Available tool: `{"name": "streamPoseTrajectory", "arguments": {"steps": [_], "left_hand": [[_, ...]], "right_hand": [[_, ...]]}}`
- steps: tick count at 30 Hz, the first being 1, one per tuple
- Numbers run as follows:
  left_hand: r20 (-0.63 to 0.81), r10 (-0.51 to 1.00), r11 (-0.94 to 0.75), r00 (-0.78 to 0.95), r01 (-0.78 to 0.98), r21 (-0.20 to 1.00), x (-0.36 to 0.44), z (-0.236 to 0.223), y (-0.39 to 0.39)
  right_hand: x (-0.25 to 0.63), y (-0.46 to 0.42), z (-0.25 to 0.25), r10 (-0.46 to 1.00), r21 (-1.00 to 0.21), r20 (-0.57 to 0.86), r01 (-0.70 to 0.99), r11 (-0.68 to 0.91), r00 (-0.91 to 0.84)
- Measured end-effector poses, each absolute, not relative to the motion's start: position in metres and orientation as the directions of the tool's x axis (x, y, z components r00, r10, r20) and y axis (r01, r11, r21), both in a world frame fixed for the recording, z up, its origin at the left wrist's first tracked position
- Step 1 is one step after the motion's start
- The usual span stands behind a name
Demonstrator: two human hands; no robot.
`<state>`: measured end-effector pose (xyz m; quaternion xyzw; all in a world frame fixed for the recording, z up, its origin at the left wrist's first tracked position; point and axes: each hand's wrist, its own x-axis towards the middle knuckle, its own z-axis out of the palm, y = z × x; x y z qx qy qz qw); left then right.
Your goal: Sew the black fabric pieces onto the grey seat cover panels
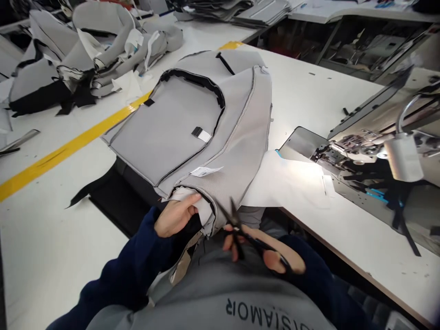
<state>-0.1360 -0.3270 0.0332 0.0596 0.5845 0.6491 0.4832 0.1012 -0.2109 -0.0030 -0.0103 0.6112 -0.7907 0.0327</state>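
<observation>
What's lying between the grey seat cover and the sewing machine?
In the head view, white fabric lies on the table, running from the grey seat cover onto the sewing machine's metal plate.

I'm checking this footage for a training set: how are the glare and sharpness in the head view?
Head view: glare blooms on the white fabric by the sewing machine; the scissors look slightly soft, while the left hand on the grey seat cover is fairly sharp; wide-angle distortion seems to bow the table edge.
</observation>
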Motion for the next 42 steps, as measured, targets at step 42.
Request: {"name": "streamPoseTrajectory", "arguments": {"steps": [42], "left_hand": [[-0.515,0.792,0.195,-0.329,-0.662,0.723,-0.151,0.016,-0.356]], "right_hand": [[0.067,-0.211,-0.009,-0.209,-0.828,-0.141,0.231,-0.510,-0.968]]}}
